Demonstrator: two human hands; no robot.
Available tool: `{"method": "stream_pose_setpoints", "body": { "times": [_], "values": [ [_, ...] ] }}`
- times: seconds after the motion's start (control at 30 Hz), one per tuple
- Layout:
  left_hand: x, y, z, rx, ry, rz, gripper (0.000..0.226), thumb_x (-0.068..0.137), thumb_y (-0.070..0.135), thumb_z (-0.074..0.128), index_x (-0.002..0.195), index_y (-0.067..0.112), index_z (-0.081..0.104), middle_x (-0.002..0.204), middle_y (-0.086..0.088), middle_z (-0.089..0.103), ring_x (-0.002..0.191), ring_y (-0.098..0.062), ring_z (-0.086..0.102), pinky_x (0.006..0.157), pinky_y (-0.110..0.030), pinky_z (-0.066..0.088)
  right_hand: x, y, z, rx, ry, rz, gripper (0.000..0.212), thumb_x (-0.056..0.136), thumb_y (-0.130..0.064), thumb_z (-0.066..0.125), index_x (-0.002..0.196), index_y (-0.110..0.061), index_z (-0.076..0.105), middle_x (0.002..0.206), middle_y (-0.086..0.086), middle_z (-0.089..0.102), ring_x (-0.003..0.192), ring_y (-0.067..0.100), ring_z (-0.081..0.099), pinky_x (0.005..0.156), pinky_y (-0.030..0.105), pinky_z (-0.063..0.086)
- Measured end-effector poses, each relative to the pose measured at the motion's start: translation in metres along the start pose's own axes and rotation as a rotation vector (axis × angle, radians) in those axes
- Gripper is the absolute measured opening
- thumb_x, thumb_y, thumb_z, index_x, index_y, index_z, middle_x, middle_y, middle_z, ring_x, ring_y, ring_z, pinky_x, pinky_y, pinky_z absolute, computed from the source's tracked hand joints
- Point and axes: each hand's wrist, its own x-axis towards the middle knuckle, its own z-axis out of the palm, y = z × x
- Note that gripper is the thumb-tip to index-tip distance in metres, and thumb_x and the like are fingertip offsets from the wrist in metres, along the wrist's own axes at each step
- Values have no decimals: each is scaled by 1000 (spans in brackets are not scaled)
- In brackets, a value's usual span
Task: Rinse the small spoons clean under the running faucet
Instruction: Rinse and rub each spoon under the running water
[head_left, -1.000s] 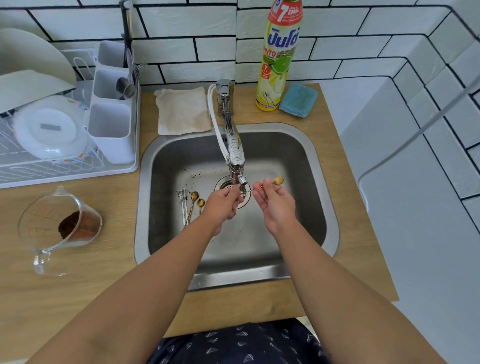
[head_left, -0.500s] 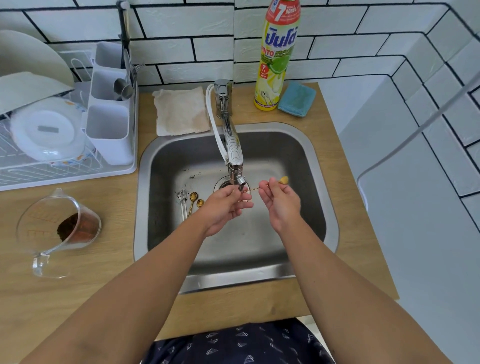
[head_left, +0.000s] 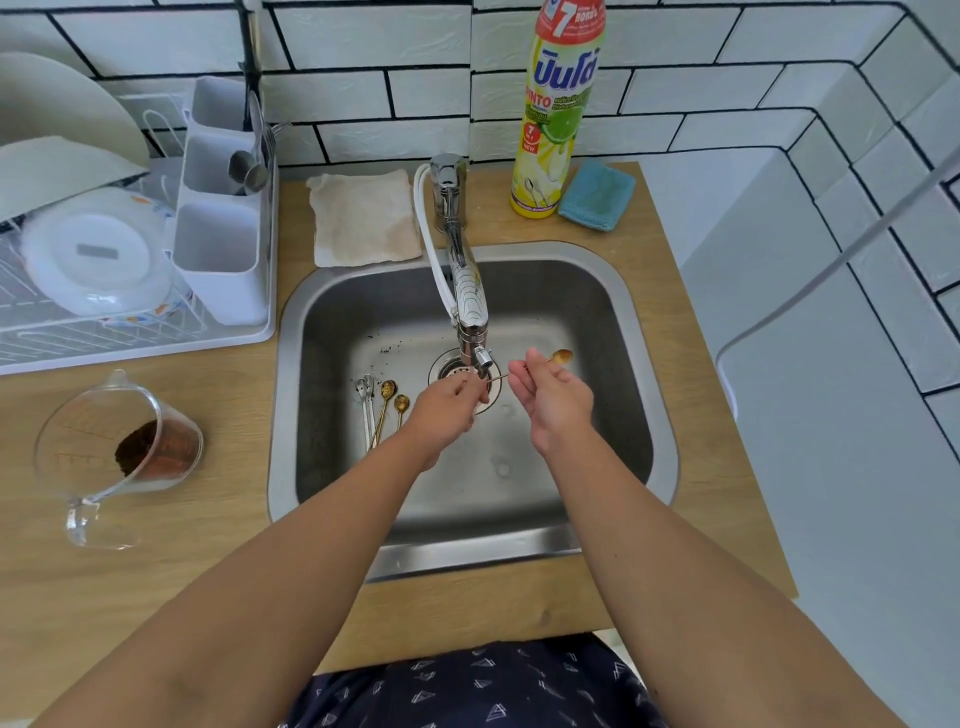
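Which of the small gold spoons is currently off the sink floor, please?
The gold spoon pinched in the right hand, bowl pointing right of the faucet; the other two gold spoons lie on the sink floor.

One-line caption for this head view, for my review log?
Both hands hold a small gold spoon under the faucet; more spoons lie in the sink.

Count at the sink

Five small spoons: one gold spoon (head_left: 561, 356) held, four spoons (head_left: 382, 402) lying in the one sink (head_left: 613, 291). One faucet (head_left: 467, 296), one soap bottle (head_left: 558, 119), one measuring cup (head_left: 119, 447), two cloths (head_left: 363, 215).
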Motion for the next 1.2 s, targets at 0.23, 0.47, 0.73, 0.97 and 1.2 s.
{"method": "stream_pose_setpoints", "body": {
  "times": [0.23, 0.47, 0.73, 0.97, 1.2],
  "values": [
    [-3, 8, -10, -166, -177, -9, 21, 105, 32, 46, 108, 22, 65, 90, 6, 77, 60, -11, 66, 52, -19, 39, 2, -7, -3, -31, -52, 6, 11, 102, -8, 60, 97, 1, 64, 87, 13, 72, 81, 15, 74, 80, 26, 63],
    [-15, 5, -28, 43, -199, 33, 33, 107, 34, 41, 92, 12, 61, 77, -3, 75, 42, -17, 56, 46, -18, 45, -4, 14, 3, -352, -168, 64, 10, 97, -16, 70, 89, -14, 76, 78, -1, 65, 52, 3, 44, 44, 16, 34],
    [-33, -10, -44, -18, -186, -16, 33, 108, 30, 36, 92, 11, 58, 73, -4, 69, 39, -12, 41, 42, -18, 36, -4, 27, 10, -299, -165, 123, 15, 93, -12, 74, 105, -3, 75, 93, 6, 74, 46, 2, 37, 39, 15, 28],
    [-39, -3, -41, -35, -176, -51, 36, 107, 36, 38, 90, 11, 57, 63, -4, 64, 40, -14, 38, 44, -21, 33, -11, 40, 6, -462, -221, 113, 14, 89, -17, 80, 101, -12, 79, 82, 1, 70, 47, 2, 43, 41, 15, 36],
    [-42, 1, -40, -50, -201, -34, 36, 107, 35, 37, 92, 9, 56, 64, -6, 64, 42, -15, 35, 44, -22, 31, 4, 20, 7, -200, -134, 65, 15, 97, -15, 70, 84, -11, 74, 81, 1, 74, 45, 1, 38, 39, 14, 26]
  ]
}}
